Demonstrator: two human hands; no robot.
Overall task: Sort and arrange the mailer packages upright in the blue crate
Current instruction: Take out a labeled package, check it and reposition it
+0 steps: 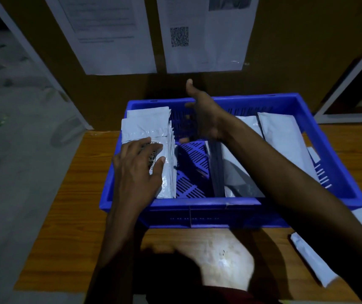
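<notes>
Glossy mailers stand in a slotted blue crate on a wood-grain desk.

The blue crate (pixel 197 201) is rigid plastic with slotted walls and floor and a thick rolled rim. It sits on the desk (pixel 70 216), whose varnished top shines under a patch of light. A row of white mailers (pixel 147 126), smooth crinkly film, stands upright against the crate's left wall. The left hand (pixel 136 170) rests on the front one, fingers spread flat over its printed label. More grey-white mailers (pixel 283 139) lean at the right wall, with a dark mailer (pixel 217 170) edge-on beside them. Bare slotted floor lies between the two groups. The right hand (pixel 204 115) hovers above that gap, fingers released, holding nothing. One loose mailer (pixel 313 262) lies near the desk's right edge. Printed sheets (pixel 114 34) hang on the brown panel (pixel 285 51) just behind the crate, and grey floor (pixel 11 128) lies to the left.
</notes>
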